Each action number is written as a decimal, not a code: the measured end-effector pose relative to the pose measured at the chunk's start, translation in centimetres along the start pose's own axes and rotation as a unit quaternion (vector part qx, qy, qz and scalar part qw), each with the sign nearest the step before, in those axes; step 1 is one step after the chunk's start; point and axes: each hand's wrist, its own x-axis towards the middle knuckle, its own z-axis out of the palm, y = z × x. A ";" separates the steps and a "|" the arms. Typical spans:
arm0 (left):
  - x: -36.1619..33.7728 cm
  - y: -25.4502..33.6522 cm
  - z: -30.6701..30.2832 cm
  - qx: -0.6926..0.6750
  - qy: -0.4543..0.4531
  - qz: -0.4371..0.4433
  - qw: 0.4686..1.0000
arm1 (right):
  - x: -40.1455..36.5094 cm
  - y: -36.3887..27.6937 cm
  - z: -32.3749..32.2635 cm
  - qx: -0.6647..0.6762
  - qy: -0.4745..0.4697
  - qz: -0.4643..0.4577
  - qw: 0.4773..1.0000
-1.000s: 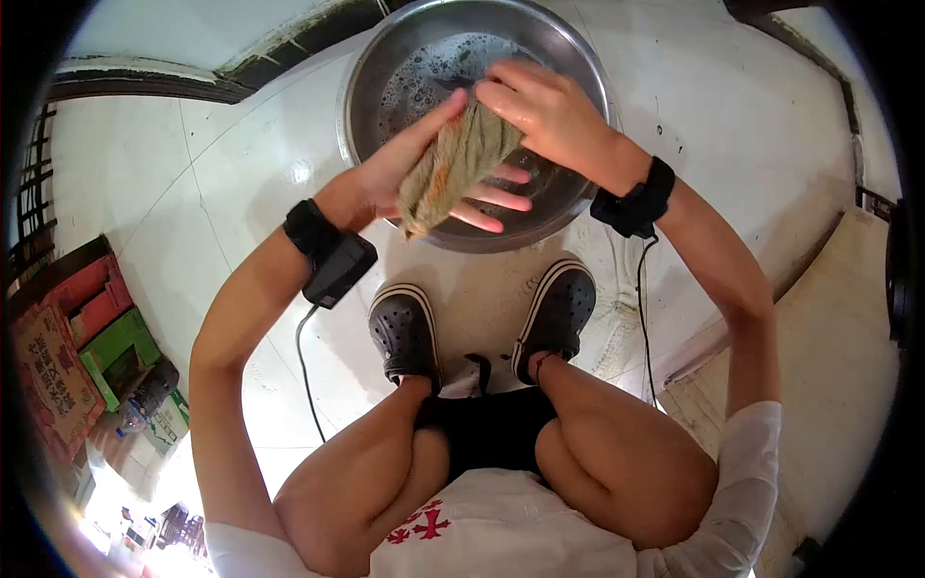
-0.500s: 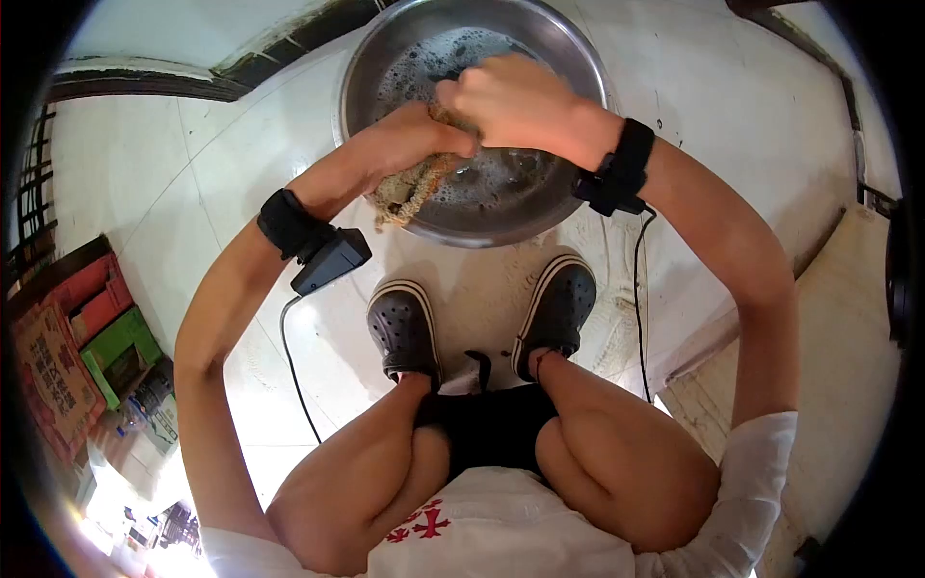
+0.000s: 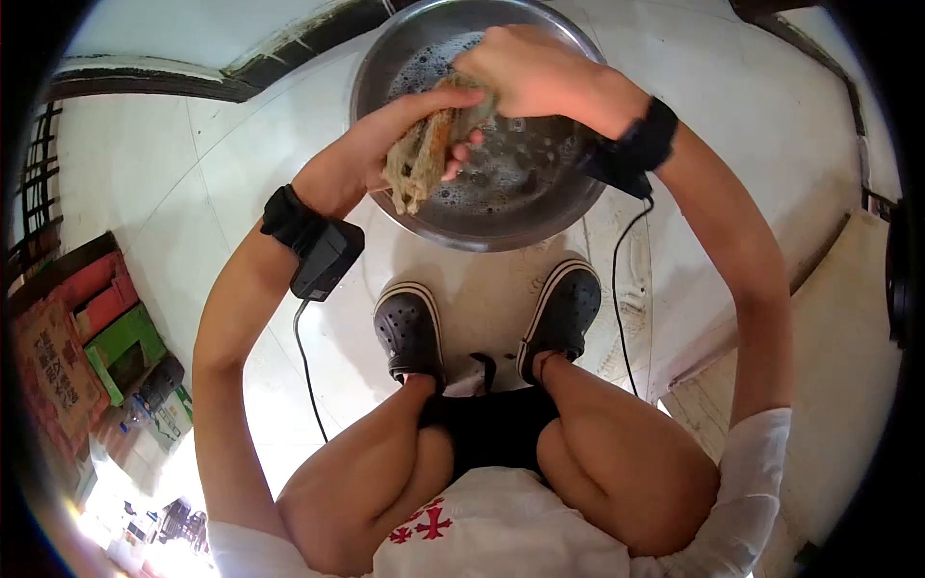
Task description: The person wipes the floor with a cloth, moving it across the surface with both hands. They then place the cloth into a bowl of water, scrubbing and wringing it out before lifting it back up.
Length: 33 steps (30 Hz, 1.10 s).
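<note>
A wet, tan-brown, rough-textured cloth (image 3: 421, 166) is bunched up over the left part of a steel basin (image 3: 482, 236). My left hand (image 3: 397, 127) is closed around it, thumb across the top and fingertips showing beneath. At the cloth's upper end is my right hand (image 3: 535, 75), with its fingers curled down and closed on it; the fingertips are partly hidden. The cloth's loose end hangs near the basin's left rim. Foamy, greyish water (image 3: 515, 169) lies in the basin below both hands.
My feet, in dark clogs (image 3: 409, 332), are on the pale tiled floor (image 3: 260, 164) just before the basin. Black cables (image 3: 623, 318) hang from the wrist devices. Cardboard boxes (image 3: 58, 371) stand at the left, and a pale board (image 3: 833, 337) is at the right.
My left hand has turned so its fingertips now show under the cloth. My right hand has shifted slightly up and right, and more of the cloth is visible.
</note>
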 end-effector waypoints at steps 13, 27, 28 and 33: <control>-1.7 -2.6 0.8 -0.066 -0.144 -0.118 0.980 | -4.9 -3.1 6.7 -0.146 0.347 -0.180 0.909; -2.3 -0.7 5.1 0.099 -0.057 0.065 0.991 | -4.0 -0.8 2.6 -0.214 0.380 -0.185 0.881; -2.4 -0.5 5.2 0.149 -0.037 0.062 0.986 | -4.2 -0.9 2.4 -0.208 0.355 -0.172 0.895; -0.5 -0.2 4.6 0.445 0.116 0.090 0.883 | -3.8 -2.0 2.8 -0.199 0.190 -0.097 0.957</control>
